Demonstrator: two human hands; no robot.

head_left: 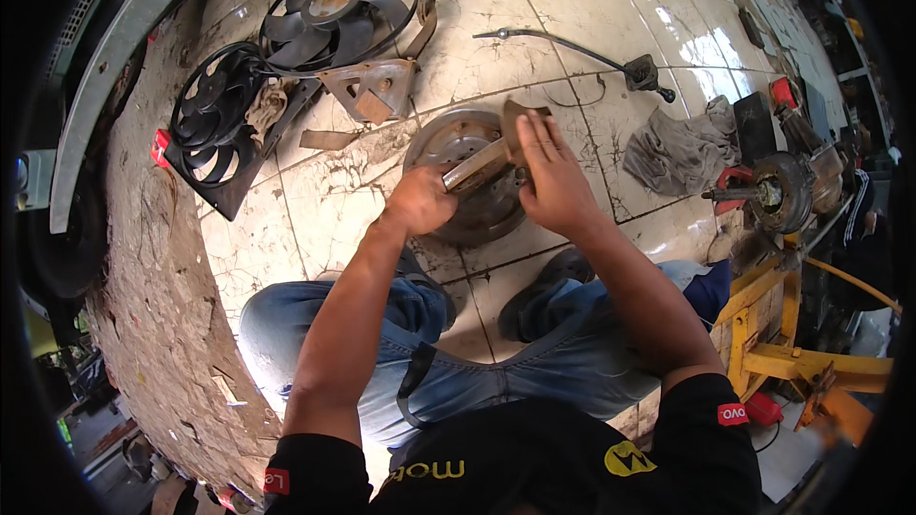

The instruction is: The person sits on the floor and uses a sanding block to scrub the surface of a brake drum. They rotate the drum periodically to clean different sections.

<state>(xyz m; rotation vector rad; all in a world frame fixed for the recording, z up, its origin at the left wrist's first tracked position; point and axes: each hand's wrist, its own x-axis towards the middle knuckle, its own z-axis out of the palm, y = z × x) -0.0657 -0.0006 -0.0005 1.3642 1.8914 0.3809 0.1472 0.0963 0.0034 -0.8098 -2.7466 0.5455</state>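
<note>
Between my feet a round, rusty steel plate [429, 143] with holes lies on the tiles. Above it, my left hand [423, 200] is closed round one end of a curved metal brake shoe [475, 166]. The shoe slants up and right to a brown piece of sandpaper [515, 132]. My right hand [561, 181] holds that sandpaper against the shoe's far end, fingers long and close together over it, thumb lower down. The shoe's far end is hidden under the paper and fingers.
Two black radiator fans [332, 5] and a triangular metal arm [370, 91] lie at far left, near a brown strip [329, 139]. A gear lever with rod [641, 72] lies far right. A grey rag [682, 148], a hub assembly [782, 193] and a yellow frame [763, 358] are at right.
</note>
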